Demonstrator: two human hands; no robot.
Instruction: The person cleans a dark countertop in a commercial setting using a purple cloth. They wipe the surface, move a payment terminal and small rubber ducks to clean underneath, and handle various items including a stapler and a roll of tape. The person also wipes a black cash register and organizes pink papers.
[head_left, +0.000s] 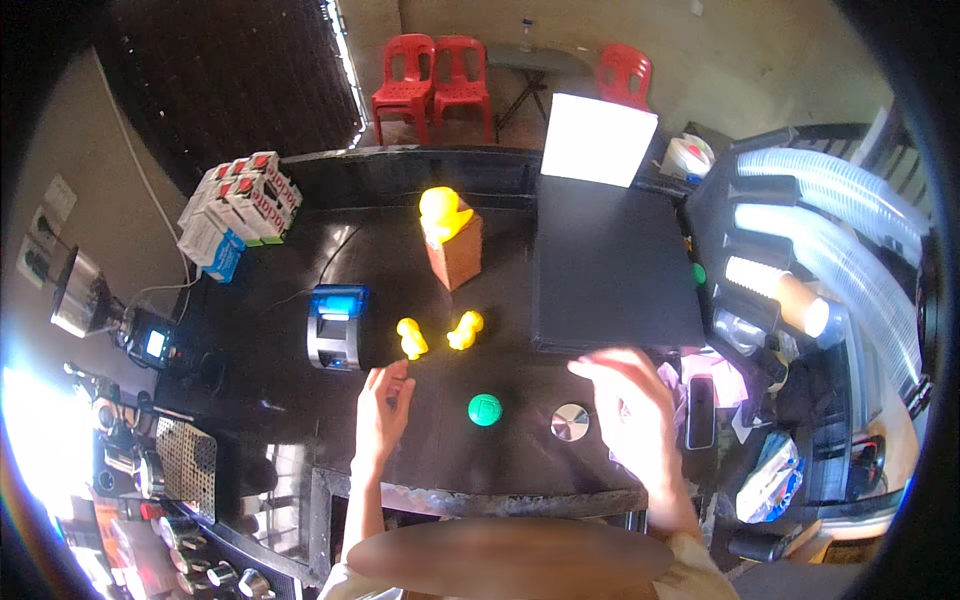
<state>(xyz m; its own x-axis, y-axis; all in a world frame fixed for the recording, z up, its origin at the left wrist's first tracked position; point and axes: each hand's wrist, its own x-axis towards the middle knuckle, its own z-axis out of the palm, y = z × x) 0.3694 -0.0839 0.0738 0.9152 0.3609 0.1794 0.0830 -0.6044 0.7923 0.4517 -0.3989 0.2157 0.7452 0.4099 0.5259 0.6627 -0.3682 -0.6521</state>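
My left hand (388, 397) is over the dark counter with fingers curled, just below a small yellow figurine (412, 339); whether it holds anything is unclear. A second small yellow figurine (466, 331) stands to the right. My right hand (626, 382) is raised near the front edge of a black box (615, 262), beside a round silver metal disc (570, 422); its fingers are bent and its grip is unclear. A green round lid-like disc (485, 410) lies between my hands. Farther back, a large yellow duck figure (444, 214) sits on a brown block (455, 255).
A blue-lit device (337, 327) stands left of the figurines, with stacked cartons (247, 202) behind it. At right are a smartphone (700, 412), stacks of clear cup lids (825, 255) and a plastic packet (771, 480). A coffee grinder (150, 341) stands far left.
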